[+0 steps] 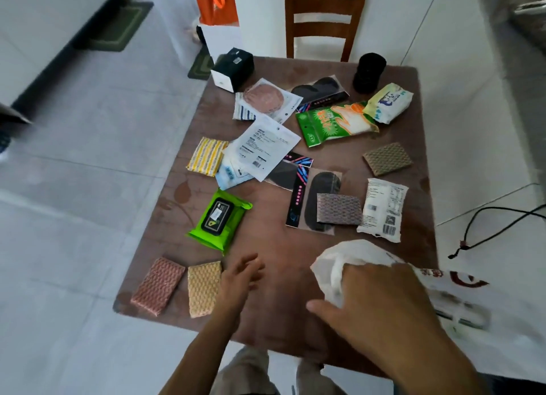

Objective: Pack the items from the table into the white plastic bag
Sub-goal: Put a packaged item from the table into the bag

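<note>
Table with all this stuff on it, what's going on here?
A person is about to pack the table's items into a white plastic bag. The right hand grips the bag at the table's near right edge. The left hand is open and empty, hovering beside two sponges at the near left. A green wipes pack and other packets lie spread across the table, nothing visibly bagged yet.

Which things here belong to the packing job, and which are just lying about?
Part of the job:
white plastic bag, gripped by the right hand
left hand, open above the table
green wipes pack
sponges
green glove packet
black box

Just lying about:
wooden chair
orange bag
black cable
green mat
</note>
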